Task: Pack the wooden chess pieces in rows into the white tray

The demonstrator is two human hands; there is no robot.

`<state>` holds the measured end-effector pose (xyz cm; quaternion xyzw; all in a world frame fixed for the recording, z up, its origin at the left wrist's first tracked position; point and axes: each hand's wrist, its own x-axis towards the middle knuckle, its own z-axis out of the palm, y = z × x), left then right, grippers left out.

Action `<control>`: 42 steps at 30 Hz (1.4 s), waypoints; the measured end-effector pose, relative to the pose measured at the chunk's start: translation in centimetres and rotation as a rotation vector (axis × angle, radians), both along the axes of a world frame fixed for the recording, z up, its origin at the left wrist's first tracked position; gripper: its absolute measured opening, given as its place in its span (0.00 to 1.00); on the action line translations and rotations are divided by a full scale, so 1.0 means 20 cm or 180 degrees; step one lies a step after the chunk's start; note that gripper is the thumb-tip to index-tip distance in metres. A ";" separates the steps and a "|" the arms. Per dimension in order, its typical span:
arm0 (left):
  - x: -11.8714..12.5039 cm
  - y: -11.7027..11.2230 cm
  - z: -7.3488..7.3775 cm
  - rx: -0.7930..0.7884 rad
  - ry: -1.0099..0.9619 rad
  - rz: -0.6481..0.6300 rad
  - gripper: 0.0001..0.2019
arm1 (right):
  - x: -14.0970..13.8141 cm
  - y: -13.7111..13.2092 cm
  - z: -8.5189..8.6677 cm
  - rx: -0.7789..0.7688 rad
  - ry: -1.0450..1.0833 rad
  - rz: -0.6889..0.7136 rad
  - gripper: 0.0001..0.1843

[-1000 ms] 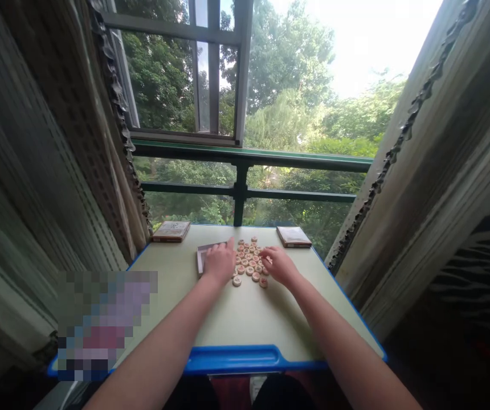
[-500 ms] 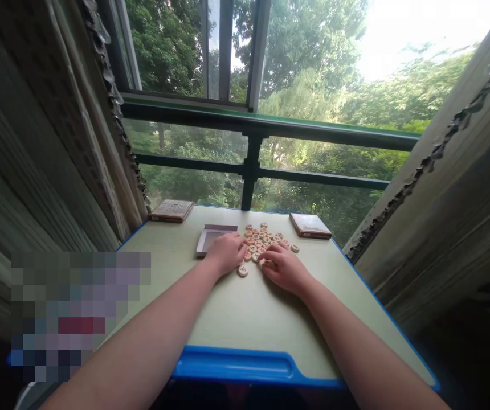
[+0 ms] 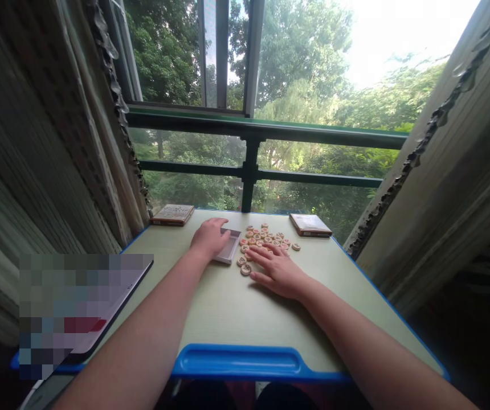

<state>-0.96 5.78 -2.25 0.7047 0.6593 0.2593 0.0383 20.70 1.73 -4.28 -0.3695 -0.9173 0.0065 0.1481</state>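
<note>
Round wooden Chinese chess pieces [image 3: 268, 239] with red and dark characters lie bunched in the middle of the table. My right hand [image 3: 277, 270] rests on the near side of the bunch, fingers stretched and spread, covering some pieces. Close to its thumb, one piece [image 3: 245, 269] lies apart at the front. Left of the bunch is a shallow white box [image 3: 230, 249]; no pieces show in its visible part. My left hand [image 3: 209, 238] is at the box's left side, its thumb over the inside and its fingers by the far wall, hiding the left part.
A flat boxed item [image 3: 173, 214] lies at the table's far left corner, another [image 3: 310, 224] at the far right. A blurred-out screen device [image 3: 112, 307] stands at the left edge. The table [image 3: 223, 313] has a blue rim with a front groove. Curtains flank the window railing.
My left hand has gone from the pieces leftward to the box, which has turned and shifted slightly toward the pieces. My right hand has flattened and spread over the pieces.
</note>
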 end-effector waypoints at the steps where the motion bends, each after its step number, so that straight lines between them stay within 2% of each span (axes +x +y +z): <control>1: -0.01 0.01 -0.01 -0.0138 0.0110 0.0009 0.26 | -0.01 0.00 0.00 -0.0002 -0.0021 0.0039 0.27; 3: -0.04 0.02 -0.03 -0.0555 0.0226 -0.0042 0.33 | -0.02 -0.01 0.01 0.0008 -0.0013 0.0087 0.24; 5: -0.06 0.04 -0.04 -0.0800 0.0219 -0.0082 0.33 | -0.03 -0.01 0.02 0.0055 0.0082 0.0056 0.21; 10: -0.11 0.05 -0.01 -0.0702 0.0209 0.0183 0.27 | -0.01 0.01 0.03 0.0205 0.0297 -0.0026 0.15; 14: -0.13 0.03 0.01 -0.0522 0.0345 0.0314 0.23 | 0.02 0.01 0.03 0.0235 0.0366 0.0102 0.14; 19: -0.16 0.02 0.00 -0.0995 0.0419 0.0036 0.16 | 0.03 0.02 0.02 0.0154 0.0429 0.0218 0.11; 24: -0.14 0.01 0.02 -0.0927 0.0236 -0.0107 0.12 | 0.04 0.02 0.04 0.0076 0.0502 0.0161 0.15; 27: -0.12 0.00 0.02 -0.1041 0.0222 -0.0072 0.13 | 0.04 0.00 0.04 0.0063 0.0509 0.0190 0.13; 30: -0.10 -0.02 0.02 -0.1233 0.0123 -0.0217 0.17 | 0.04 0.01 0.05 0.0074 0.0525 0.0174 0.10; 33: -0.07 -0.04 0.02 -0.1421 -0.0057 -0.0616 0.21 | 0.08 0.05 0.06 0.0237 0.0750 -0.0189 0.10; 37: -0.06 -0.07 0.05 -0.1642 -0.0204 -0.1100 0.19 | 0.17 0.14 0.08 0.0589 0.1152 -0.1217 0.12; 40: -0.07 -0.10 0.08 -0.1822 -0.0205 -0.1046 0.18 | 0.23 0.19 0.07 0.0436 0.1289 -0.1847 0.13; 42: -0.09 -0.11 0.09 -0.2037 -0.0272 -0.0947 0.24 | 0.26 0.22 0.06 0.0233 0.1282 -0.2083 0.13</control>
